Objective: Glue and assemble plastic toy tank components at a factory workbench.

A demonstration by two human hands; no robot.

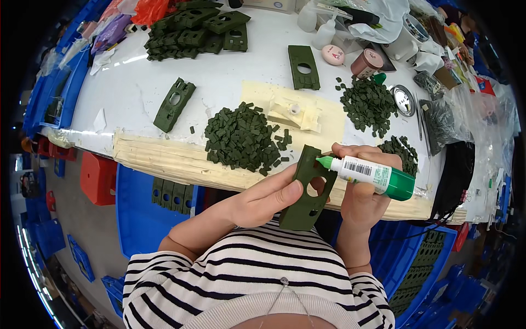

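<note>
My left hand (262, 202) is closed on the edge of a dark green plastic model hull (300, 213), which stands tilted at the table's front edge and has a large round hole. In my right hand (361, 207) lies a white and green glue bottle (368, 174), held on its side. Its green nozzle (325, 162) points left and meets the hull's upper right edge; I cannot tell whether it touches. Just beyond my hands are a heap of small dark green plastic pieces (236, 137) and a block wrapped in cream tape (295, 113).
More small pieces (368, 105) lie at the right, beside a round metal lid (404, 101). Single hulls (174, 104) rest on the table, and a stack of hulls (192, 30) stands at the far left. Below the table, a blue crate (137, 219) holds hulls; a red stool (97, 178) is nearby.
</note>
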